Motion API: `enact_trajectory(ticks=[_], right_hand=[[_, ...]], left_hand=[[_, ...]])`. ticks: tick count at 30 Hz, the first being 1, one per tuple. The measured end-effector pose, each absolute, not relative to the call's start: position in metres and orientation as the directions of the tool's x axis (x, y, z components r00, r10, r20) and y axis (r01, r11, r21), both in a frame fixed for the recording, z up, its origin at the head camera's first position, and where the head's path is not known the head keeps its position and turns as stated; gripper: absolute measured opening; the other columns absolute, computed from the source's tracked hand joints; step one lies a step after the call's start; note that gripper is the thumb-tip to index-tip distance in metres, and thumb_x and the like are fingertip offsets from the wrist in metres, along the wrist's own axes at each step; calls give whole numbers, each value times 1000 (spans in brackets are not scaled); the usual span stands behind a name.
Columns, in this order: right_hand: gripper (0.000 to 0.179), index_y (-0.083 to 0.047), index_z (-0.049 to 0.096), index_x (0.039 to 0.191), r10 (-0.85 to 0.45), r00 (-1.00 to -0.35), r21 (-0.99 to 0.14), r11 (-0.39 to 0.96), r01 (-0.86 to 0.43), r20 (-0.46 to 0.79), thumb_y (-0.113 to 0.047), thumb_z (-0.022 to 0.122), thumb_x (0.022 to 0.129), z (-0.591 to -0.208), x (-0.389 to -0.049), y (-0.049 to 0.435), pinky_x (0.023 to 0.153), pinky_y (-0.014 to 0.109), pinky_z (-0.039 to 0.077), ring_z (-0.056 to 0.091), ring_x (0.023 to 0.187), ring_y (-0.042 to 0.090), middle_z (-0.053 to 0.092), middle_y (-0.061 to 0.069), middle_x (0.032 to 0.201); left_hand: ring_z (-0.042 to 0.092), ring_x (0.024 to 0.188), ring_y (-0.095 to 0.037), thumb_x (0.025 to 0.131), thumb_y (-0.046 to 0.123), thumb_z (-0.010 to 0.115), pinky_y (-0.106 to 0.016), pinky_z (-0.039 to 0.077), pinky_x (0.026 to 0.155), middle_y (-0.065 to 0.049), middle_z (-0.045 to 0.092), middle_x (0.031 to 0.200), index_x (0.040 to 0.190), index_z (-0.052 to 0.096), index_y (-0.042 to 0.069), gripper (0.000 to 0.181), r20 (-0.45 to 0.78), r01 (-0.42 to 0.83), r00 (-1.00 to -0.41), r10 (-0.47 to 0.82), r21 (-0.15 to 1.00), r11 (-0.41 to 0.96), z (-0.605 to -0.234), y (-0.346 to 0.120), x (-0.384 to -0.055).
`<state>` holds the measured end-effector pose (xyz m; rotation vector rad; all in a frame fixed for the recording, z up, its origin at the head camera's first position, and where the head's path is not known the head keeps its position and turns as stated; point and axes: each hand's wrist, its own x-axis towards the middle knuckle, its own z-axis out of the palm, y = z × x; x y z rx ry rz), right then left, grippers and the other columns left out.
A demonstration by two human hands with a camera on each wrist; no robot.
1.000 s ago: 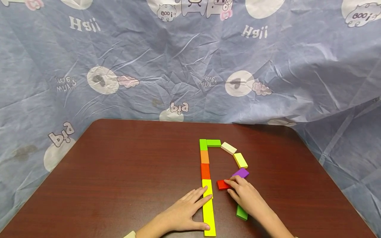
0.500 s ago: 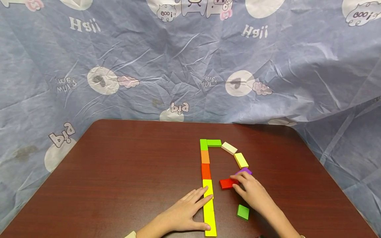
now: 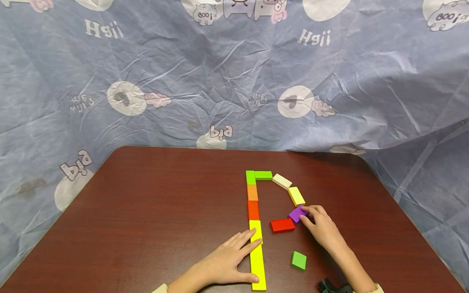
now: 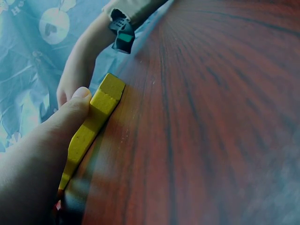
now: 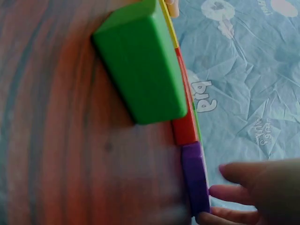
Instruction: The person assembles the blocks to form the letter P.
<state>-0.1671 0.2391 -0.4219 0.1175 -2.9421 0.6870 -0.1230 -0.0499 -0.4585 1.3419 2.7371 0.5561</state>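
My left hand (image 3: 229, 260) lies with spread fingers across two bright yellow blocks, the upper (image 3: 255, 231) and the lower (image 3: 257, 264), fingertips and thumb tip resting on them. In the left wrist view its thumb (image 4: 70, 112) lies against the yellow edge. My right hand (image 3: 324, 228) pinches the right end of a purple block (image 3: 296, 214) between thumb and forefinger. Just left of the purple block, a red block (image 3: 282, 225) lies flat with its right end close to it. In the right wrist view the purple block (image 5: 194, 176) appears beside the fingertips.
Above the yellow blocks the column continues with red (image 3: 253, 210), orange (image 3: 252, 192) and green (image 3: 250, 177) blocks. Another green block (image 3: 263, 175), a cream block (image 3: 282, 181) and a pale yellow block (image 3: 296, 196) curve rightward. A loose green block (image 3: 299, 260) lies nearer on the table (image 3: 165, 203).
My right hand has let go of the red block and moved right to the purple one. The red block has shifted slightly right; the purple block has been nudged. The left hand stays still.
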Motion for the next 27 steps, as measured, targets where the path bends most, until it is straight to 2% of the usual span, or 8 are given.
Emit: enact_trajectory(ticks=[4,10,19,22,27], right_hand=[[40,4,57,115,-31,-988,-458,884,-97,151,-22,62,84,-423,-172,239,81,52,45,55,96,33,52,23,113],[39,4,57,114,-27,-987,-475,875,-99,157,-17,64,82,-425,-175,241,80,51,46,55,95,32,53,23,111],[37,3,57,117,-75,-986,-473,870,-137,147,-13,61,84,-424,-175,242,89,58,41,51,109,42,50,23,120],[40,-2,58,118,-139,-970,-437,874,-214,197,-19,65,82,-425,-172,239,89,60,38,50,112,39,50,20,122],[44,-17,61,115,-329,-916,-314,866,-389,228,-32,72,75,-427,-166,232,92,59,31,48,114,35,52,10,126]], left_hand=[[23,139,-19,83,69,36,-38,27,111,-1,11,154,146,16,25,80,113,750,-632,766,337,569,-457,-50,-123],[23,139,-19,83,69,36,-38,28,111,-2,11,154,146,17,24,80,129,763,-623,772,317,562,-457,-50,-123],[20,140,-17,83,69,35,-38,27,111,-2,9,154,147,16,23,80,129,768,-617,776,312,559,-459,-51,-123],[20,140,-17,83,69,35,-38,27,111,-2,10,154,147,16,23,80,132,770,-616,776,311,558,-460,-50,-123],[21,139,-17,83,69,35,-38,27,111,-2,11,154,146,17,24,80,136,766,-621,772,316,561,-460,-49,-122]])
